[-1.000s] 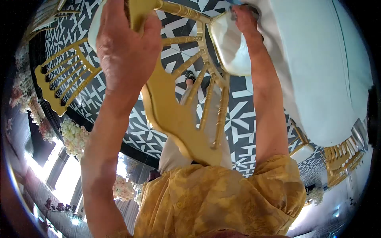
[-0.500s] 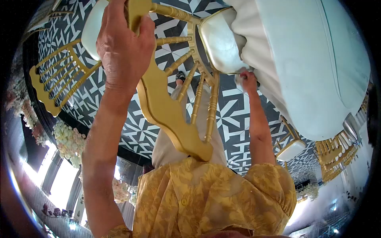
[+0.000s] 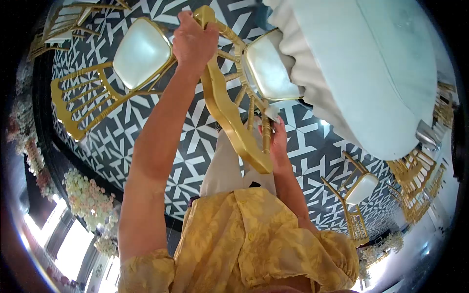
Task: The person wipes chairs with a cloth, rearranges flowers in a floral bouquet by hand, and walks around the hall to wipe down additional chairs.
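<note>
Arm outstretched, the left hand (image 3: 196,40) is gripping the gold chair (image 3: 225,108), standing at the edge of the table (image 3: 361,78); lower, the right hand (image 3: 279,138) is holding something pale (image 3: 272,113) by a back post (image 3: 266,140).

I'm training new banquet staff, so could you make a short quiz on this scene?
1. Which part of the gold spindle-back chair does the left hand grip?
A) a front leg
B) one end of the top rail
C) a rear leg
2. True or false: the right hand lies flat on the tabletop.
3. What hides part of that chair's white seat?

Key:
1. B.
2. False; it is at the chair's back, by the spindles.
3. The draped tablecloth.
</note>
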Available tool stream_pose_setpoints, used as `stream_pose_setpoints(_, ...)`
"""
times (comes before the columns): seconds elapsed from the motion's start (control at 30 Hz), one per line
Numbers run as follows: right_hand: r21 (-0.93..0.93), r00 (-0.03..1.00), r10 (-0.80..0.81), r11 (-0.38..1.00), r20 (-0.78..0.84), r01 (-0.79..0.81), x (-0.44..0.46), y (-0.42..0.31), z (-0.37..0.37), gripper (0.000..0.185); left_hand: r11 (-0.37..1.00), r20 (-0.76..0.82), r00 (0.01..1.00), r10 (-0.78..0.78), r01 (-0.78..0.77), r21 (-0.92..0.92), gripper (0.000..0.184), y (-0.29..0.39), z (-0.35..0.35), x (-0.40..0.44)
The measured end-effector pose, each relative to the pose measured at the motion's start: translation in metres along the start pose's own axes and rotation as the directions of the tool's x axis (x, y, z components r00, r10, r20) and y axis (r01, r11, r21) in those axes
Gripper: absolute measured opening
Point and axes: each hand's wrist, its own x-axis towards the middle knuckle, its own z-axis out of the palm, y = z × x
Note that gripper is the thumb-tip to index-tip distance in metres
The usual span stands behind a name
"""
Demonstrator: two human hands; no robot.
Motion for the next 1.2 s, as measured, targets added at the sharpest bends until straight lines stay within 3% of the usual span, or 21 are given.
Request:
stream_pose_setpoints(0.07, -0.136, 0.991, 0.016, 0.990, -0.132, -0.035, 0.027, 0.016, -0.021, 0.032, 1.000, 0.044, 0.999, -0.022, 0.022, 0.005, 0.050, 0.002, -0.004, 0.001)
stream_pose_setpoints(0.13, -0.156, 0.994, 0.017, 0.987, -0.107, -0.033, 0.032, 0.019, -0.030, 0.033, 0.992, 0.183, 0.975, -0.125, 0.127, 0.003, 0.047, 0.002, -0.010, -0.002)
stream_pose_setpoints(0.2, -0.202, 0.995, 0.080, 0.975, -0.063, -0.091, 0.039, 0.021, -0.033, 0.035, 0.992, 0.182, 0.976, -0.118, 0.122, -0.010, 0.049, -0.012, -0.010, -0.012)
stream_pose_setpoints(0.27, -0.123, 0.992, 0.084, 0.988, -0.093, -0.095, 0.026, 0.024, -0.023, 0.037, 0.998, 0.150, 0.987, -0.057, 0.062, -0.031, 0.051, -0.032, -0.016, -0.024)
stream_pose_setpoints(0.3, -0.130, 0.991, 0.092, 0.986, -0.101, -0.105, 0.023, 0.031, -0.027, 0.037, 0.990, 0.233, 0.962, -0.141, 0.142, 0.013, 0.054, -0.034, -0.031, -0.030)
stream_pose_setpoints(0.4, -0.192, 0.995, 0.095, 0.976, -0.040, -0.101, 0.012, 0.068, -0.043, 0.035, 0.976, 0.167, 0.962, -0.218, 0.216, 0.032, 0.054, -0.069, -0.055, -0.045)
stream_pose_setpoints(0.47, -0.200, 0.997, 0.058, 0.977, -0.057, -0.068, -0.002, 0.104, -0.034, 0.029, 0.988, 0.143, 0.978, -0.152, 0.152, 0.012, 0.056, -0.109, -0.070, -0.047)
stream_pose_setpoints(0.53, -0.216, 0.996, 0.063, 0.974, -0.066, -0.076, -0.017, 0.139, -0.024, 0.027, 0.971, 0.126, 0.962, -0.240, 0.239, 0.025, 0.052, -0.140, -0.088, -0.048)
stream_pose_setpoints(0.63, -0.263, 0.993, 0.083, 0.960, -0.083, -0.102, -0.045, 0.190, -0.004, 0.023, 0.982, 0.072, 0.979, -0.188, 0.189, -0.005, 0.049, -0.192, -0.119, -0.053)
stream_pose_setpoints(0.73, -0.422, 0.983, 0.120, 0.891, -0.138, -0.168, -0.066, 0.236, 0.010, 0.021, 0.983, 0.023, 0.983, -0.184, 0.184, -0.023, 0.050, -0.241, -0.147, -0.058)
stream_pose_setpoints(0.8, -0.526, 0.991, 0.134, 0.844, 0.019, -0.104, -0.069, 0.266, -0.001, 0.021, 0.977, -0.018, 0.977, -0.211, 0.211, 0.015, 0.056, -0.262, -0.166, -0.070)
stream_pose_setpoints(0.87, -0.536, 0.980, 0.196, 0.829, 0.012, -0.159, -0.072, 0.253, 0.020, 0.024, 0.968, -0.063, 0.968, -0.242, 0.246, 0.051, 0.062, -0.273, -0.182, -0.085)
stream_pose_setpoints(0.93, -0.771, 0.942, 0.337, 0.596, -0.014, -0.224, -0.054, 0.221, 0.022, 0.023, 0.968, -0.105, 0.972, -0.211, 0.223, 0.116, 0.072, -0.278, -0.195, -0.104)
stream_pose_setpoints(0.97, -0.804, 0.968, 0.250, 0.576, -0.001, -0.150, -0.040, 0.209, 0.021, 0.024, 0.942, -0.105, 0.962, -0.251, 0.268, 0.203, 0.073, -0.274, -0.201, -0.116)
stream_pose_setpoints(1.0, -0.717, 0.974, 0.224, 0.686, 0.044, -0.125, -0.017, 0.196, 0.007, 0.027, 0.937, -0.110, 0.958, -0.265, 0.283, 0.206, 0.073, -0.280, -0.204, -0.123)
stream_pose_setpoints(1.07, -0.835, 0.999, -0.006, 0.550, -0.032, -0.024, 0.027, 0.156, 0.010, 0.025, 0.960, -0.171, 0.969, -0.180, 0.211, 0.184, 0.072, -0.290, -0.201, -0.131)
stream_pose_setpoints(1.1, -0.881, 0.994, -0.106, 0.473, -0.024, 0.029, 0.059, 0.136, -0.002, 0.024, 0.942, -0.159, 0.955, -0.249, 0.277, 0.189, 0.067, -0.289, -0.200, -0.131)
stream_pose_setpoints(1.17, -0.853, 0.947, -0.316, 0.510, -0.065, 0.111, 0.129, 0.102, -0.029, 0.023, 0.940, -0.170, 0.958, -0.233, 0.266, 0.212, 0.064, -0.285, -0.199, -0.128)
stream_pose_setpoints(1.2, -0.878, 0.894, -0.431, 0.371, 0.126, 0.303, 0.174, 0.086, -0.059, 0.024, 0.941, -0.184, 0.961, -0.205, 0.245, 0.234, 0.061, -0.282, -0.199, -0.127)
